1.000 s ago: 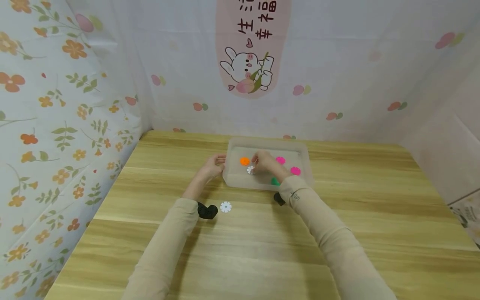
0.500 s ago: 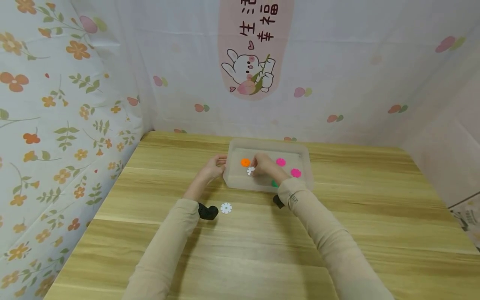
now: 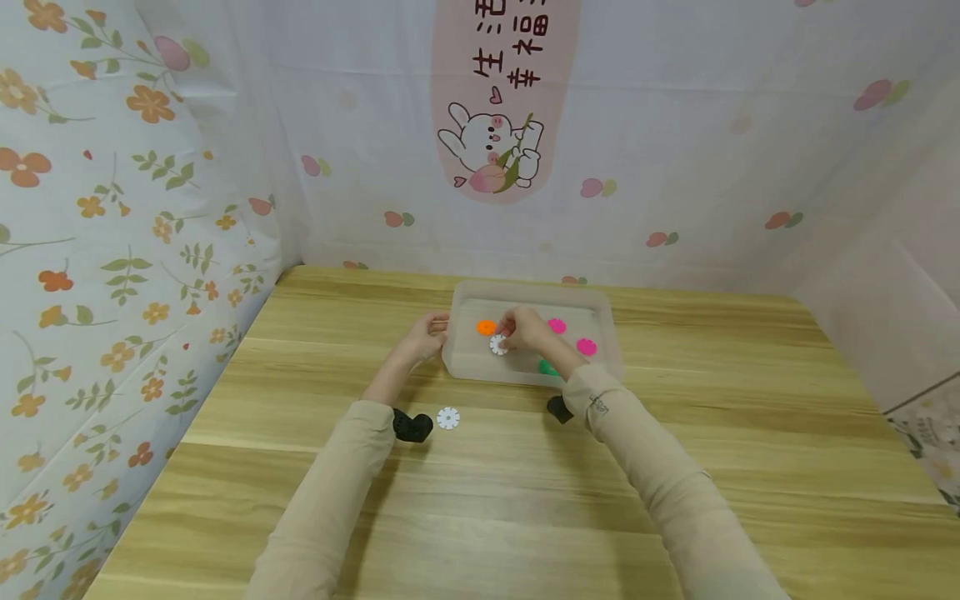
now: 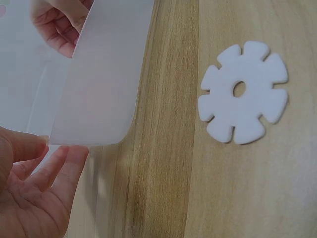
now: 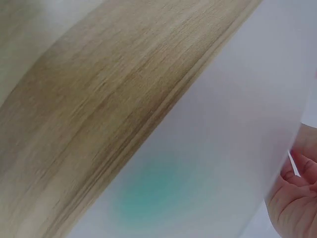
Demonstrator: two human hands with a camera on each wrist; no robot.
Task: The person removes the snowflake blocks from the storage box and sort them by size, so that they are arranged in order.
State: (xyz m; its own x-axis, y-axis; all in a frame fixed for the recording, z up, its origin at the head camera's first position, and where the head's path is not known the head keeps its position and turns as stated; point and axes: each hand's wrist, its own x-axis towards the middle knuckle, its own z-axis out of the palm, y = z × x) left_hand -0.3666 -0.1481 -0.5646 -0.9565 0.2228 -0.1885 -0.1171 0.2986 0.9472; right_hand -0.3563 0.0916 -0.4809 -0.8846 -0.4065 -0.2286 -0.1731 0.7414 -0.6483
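One end of the frosted tray (image 3: 532, 290) is pinched between the thumb and fingers of the left hand (image 3: 422, 340), presumably to steady it; curled fingers of the right hand (image 3: 531, 330) meet a white notched disc (image 3: 496, 346) inside, gripping or not I cannot tell. An orange disc (image 3: 486, 327) lies just left of those fingertips.

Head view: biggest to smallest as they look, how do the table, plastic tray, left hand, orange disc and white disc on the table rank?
1. Table
2. Plastic tray
3. Left hand
4. White disc on the table and orange disc, unranked: the white looks larger but lies nearer the camera.
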